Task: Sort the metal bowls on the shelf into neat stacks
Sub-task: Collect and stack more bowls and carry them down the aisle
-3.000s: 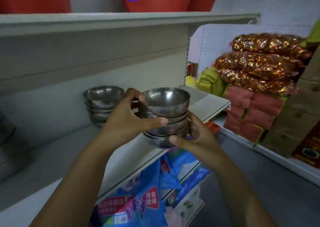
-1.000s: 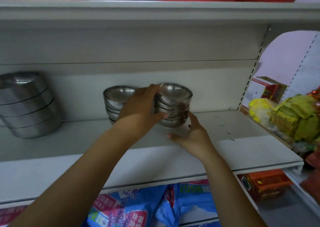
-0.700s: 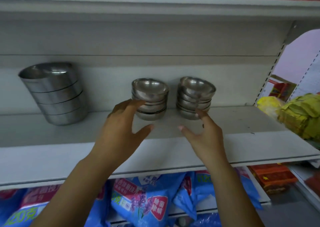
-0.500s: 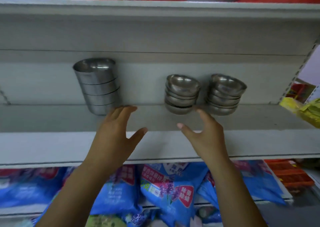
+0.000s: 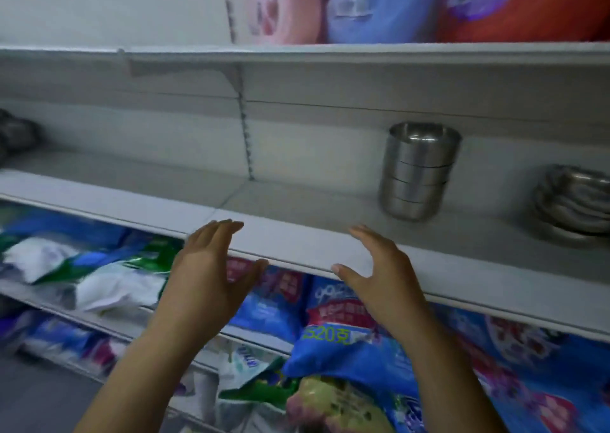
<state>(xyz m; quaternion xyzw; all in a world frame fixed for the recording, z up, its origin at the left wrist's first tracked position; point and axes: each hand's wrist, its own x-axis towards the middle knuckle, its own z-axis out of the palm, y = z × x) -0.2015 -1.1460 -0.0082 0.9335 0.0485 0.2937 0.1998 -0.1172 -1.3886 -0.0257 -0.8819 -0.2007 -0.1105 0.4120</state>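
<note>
Both hands were raised in front of the shelf [image 5: 297,244], palms facing each other, fingers spread and empty. The left hand [image 5: 208,277] sat at the shelf's front edge, its fingertips overlapping the lip. The right hand [image 5: 379,277] was level with it, thumb extended toward the left hand, with a bare stretch of shelf edge between them. Neither hand touched any bowl.

The tall stack [image 5: 417,172] of straight-sided metal bowls stood on the shelf near the back wall, to the right of both hands and well apart from them. It comprised four or five nested pieces and leaned slightly. At the right frame edge, a low stack [image 5: 574,201] of shallower, rounded bowls rested on the same shelf, partly cut off by the frame. A gap of bare shelf separated the two stacks.

At the far left, a dark grey blurred shape [image 5: 16,132] sat on the shelf; it may have been more metalware, but the blur prevented confirmation.

A perforated upright [image 5: 246,129] divided the back wall into two bays. On the tier below, blue bags [image 5: 330,317] lay under the right hand, with white and green bags [image 5: 99,274] to the left. On the upper shelf [image 5: 330,53] stood pink, blue and red packages [image 5: 396,3].
</note>
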